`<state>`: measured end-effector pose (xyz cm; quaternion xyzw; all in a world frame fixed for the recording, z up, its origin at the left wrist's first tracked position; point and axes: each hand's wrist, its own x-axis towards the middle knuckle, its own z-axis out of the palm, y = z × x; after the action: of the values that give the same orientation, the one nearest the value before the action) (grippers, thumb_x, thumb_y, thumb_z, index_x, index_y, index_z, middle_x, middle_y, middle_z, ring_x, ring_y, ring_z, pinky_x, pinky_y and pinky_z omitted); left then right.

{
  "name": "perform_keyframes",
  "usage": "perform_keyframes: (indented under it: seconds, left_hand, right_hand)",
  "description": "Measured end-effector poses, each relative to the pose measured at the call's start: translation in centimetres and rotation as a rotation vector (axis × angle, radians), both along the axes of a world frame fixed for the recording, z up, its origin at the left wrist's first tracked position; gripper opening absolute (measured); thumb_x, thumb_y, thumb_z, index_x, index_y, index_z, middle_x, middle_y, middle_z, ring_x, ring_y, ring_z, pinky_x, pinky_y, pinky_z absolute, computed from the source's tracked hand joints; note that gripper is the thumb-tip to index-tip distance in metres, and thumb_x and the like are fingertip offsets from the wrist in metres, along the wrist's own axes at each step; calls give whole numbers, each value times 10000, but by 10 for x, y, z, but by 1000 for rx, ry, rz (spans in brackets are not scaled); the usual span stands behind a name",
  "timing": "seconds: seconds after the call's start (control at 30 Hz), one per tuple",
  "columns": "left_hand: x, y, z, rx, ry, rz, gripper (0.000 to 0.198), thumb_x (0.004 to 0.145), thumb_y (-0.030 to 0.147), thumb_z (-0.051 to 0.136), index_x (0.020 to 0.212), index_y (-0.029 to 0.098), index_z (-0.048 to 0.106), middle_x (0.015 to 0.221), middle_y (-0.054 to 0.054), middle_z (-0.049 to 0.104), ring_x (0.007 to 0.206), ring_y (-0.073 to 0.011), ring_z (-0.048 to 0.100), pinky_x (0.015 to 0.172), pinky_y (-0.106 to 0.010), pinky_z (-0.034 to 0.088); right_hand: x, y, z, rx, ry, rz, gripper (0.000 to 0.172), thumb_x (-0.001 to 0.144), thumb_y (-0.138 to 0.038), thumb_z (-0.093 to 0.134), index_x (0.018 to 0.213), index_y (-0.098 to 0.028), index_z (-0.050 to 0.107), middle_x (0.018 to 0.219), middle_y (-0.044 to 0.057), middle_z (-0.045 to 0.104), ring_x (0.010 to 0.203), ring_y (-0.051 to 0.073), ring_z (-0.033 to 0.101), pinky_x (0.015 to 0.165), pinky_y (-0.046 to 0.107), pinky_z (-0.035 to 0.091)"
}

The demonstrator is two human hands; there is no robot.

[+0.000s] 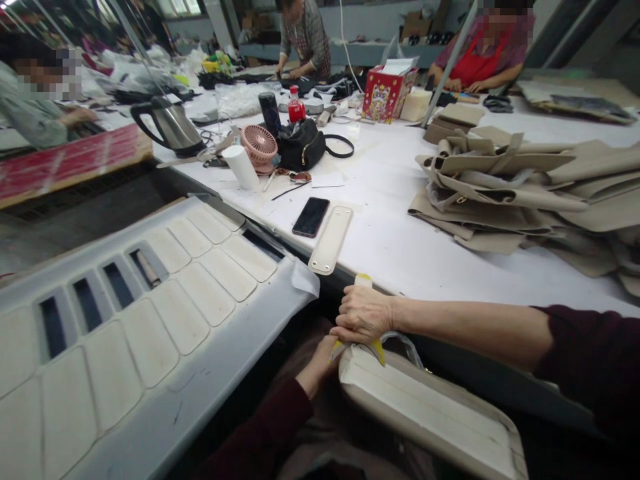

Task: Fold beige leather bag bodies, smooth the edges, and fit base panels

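A beige bag (430, 413) with a long pale base panel lies tilted across my lap, below the table edge. My right hand (367, 313) is closed in a fist at the bag's far end, around a yellow-and-white piece (363, 280) whose top pokes out above the knuckles. More of its yellow edging shows below the fist, against the bag's corner. Just under it, my left hand (319, 365) grips the same end of the bag; its fingertips are mostly hidden. Clear plastic sticks out beside the bag.
On the left, a board (185, 393) carries rows of pale rounded panels. An oblong panel (333, 239) lies beside a phone (311, 217) on the white table. Beige bag pieces (505, 180) are heaped at right. Farther back stand a kettle (173, 127), a fan (259, 145) and several people.
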<state>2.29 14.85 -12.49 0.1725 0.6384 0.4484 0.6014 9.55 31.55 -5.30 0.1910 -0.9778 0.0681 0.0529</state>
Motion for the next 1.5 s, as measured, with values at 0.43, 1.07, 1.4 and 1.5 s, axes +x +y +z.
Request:
perform_keyframes:
  seconds: [0.43,1.07,1.4,1.5]
  left_hand:
    - [-10,-24,84,186,677,-267,340,804,443,673,654,141,624,590,44,460,610,-104,376,569,-256,236]
    - [0,-25,88,294,847,-369,301,925,370,509,688,214,607,779,-75,656,801,-230,590,825,-313,379]
    - [-15,-6,61,291,-104,-155,711,901,690,377,1080,105,738,1016,-133,735,995,-262,647,983,-378,431]
    - [-14,-1,57,271,-18,-207,590,839,618,582,1091,109,739,1086,-142,729,1074,-292,627,994,-390,419]
  right_hand:
    - [3,-2,2,-6,-24,-17,515,1007,-398,332,620,-187,597,558,41,641,519,143,512,633,350,233]
    - [37,-29,7,-54,-146,-320,547,1030,-369,273,666,-180,634,621,52,685,562,140,559,605,344,188]
    - [80,-45,21,-103,-268,-781,662,1043,-439,208,667,-196,695,673,64,721,593,146,635,577,308,251]
    - [109,-42,23,-110,-262,-976,714,1043,-459,138,672,-204,693,655,67,712,592,164,643,575,294,281]
